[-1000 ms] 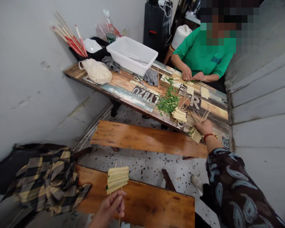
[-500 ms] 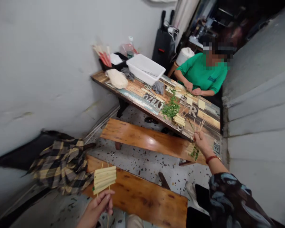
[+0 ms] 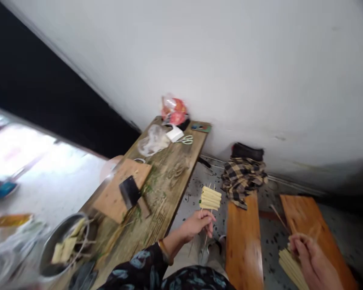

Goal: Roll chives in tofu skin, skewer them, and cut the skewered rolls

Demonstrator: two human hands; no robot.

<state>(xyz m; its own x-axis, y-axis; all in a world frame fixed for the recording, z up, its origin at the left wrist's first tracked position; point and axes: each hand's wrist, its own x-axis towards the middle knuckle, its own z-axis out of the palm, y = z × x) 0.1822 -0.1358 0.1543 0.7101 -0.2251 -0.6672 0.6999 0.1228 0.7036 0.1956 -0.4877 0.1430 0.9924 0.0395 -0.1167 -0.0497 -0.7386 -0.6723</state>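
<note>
My left hand (image 3: 199, 223) is closed on two thin wooden skewers that run through a row of pale yellow rolls (image 3: 211, 198), with a bit of green at one end. It is held up between the wooden table and the bench. At the lower right, my right hand (image 3: 313, 257), blurred by motion, is closed around the sticks of more skewered rolls (image 3: 291, 266), which hang below the fingers. A metal basin (image 3: 45, 257) on the left holds similar skewered rolls (image 3: 65, 247).
A long wooden table (image 3: 166, 177) bears a cutting board (image 3: 109, 197), a cleaver (image 3: 130, 193), scissors (image 3: 186, 139), a clear plastic bag (image 3: 153, 141) and a red bag (image 3: 177, 110). A plaid cloth (image 3: 243, 177) lies on one bench (image 3: 245, 241); another bench (image 3: 302, 209) stands right.
My view has swung left, from the patterned table and the person in green to another table with a cleaver and basin. Both hands still hold skewered rolls; the right has left the patterned table.
</note>
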